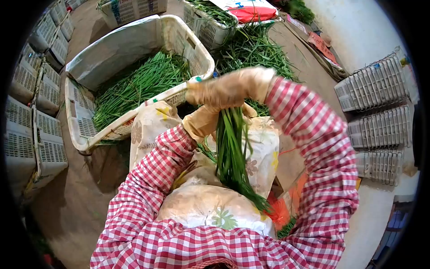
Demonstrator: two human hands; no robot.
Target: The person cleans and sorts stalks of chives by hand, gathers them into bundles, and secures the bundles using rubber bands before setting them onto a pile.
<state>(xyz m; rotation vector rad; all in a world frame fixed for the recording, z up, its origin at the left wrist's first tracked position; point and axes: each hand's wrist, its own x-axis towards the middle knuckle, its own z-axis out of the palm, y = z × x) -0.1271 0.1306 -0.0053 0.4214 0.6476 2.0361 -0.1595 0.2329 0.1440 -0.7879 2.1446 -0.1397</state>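
My left hand (200,123), in a tan glove, is closed around the top of a bunch of garlic chives (233,152). The long flat leaves hang down over my lap toward the lower right. Above it, my right hand (228,87), also gloved, lies across the upper end of the bunch, its fingers smeared by motion. Whether the right hand grips the bunch or only passes over it, I cannot tell. A pale flower-patterned apron (197,201) covers my lap beneath the leaves.
Ahead on the left stands a large white plastic crate (74,107) holding loose chives (139,85). A heap of greens (255,49) lies beyond my hands, beside another crate (208,27). Stacked crates line the left (47,134) and right (374,87). Orange-red netting (280,210) is near my right side.
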